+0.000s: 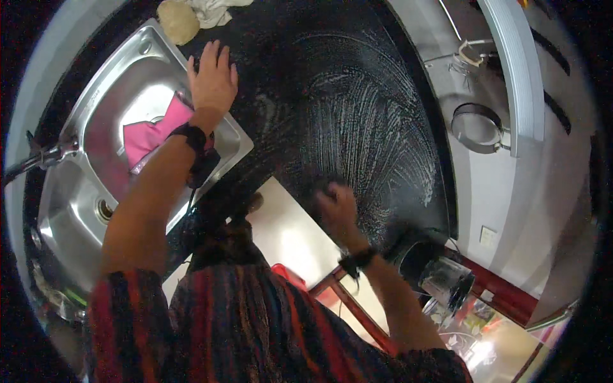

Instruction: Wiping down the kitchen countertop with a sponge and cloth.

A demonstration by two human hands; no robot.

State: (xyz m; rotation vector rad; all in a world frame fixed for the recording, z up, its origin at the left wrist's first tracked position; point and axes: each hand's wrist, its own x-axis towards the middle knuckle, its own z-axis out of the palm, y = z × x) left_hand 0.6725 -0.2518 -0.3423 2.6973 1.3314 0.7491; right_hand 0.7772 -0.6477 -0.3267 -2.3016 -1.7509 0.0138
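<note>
My left hand (pixel 213 79) lies palm down, fingers spread, at the edge of the stainless steel sink (pixel 233 143), where it meets the black countertop (pixel 282 95). My right hand (pixel 337 208), blurred, is over the counter near its front edge with the fingers curled; a dark thing may be under them, but I cannot tell. Whitish streaks of suds (pixel 345 129) cover the counter ahead of and beside it. A pink cloth (pixel 148 136) rests in the larger sink basin, partly hidden by my left forearm. Both wrists wear dark bands.
A tan round sponge or scrubber (pixel 178 21) and a white cloth (pixel 210 12) lie at the counter's far left. The faucet (pixel 40 158) is on the left. A round pan or strainer (pixel 476 128) hangs on the right wall. A dark appliance with a clear container (pixel 446 280) stands at lower right.
</note>
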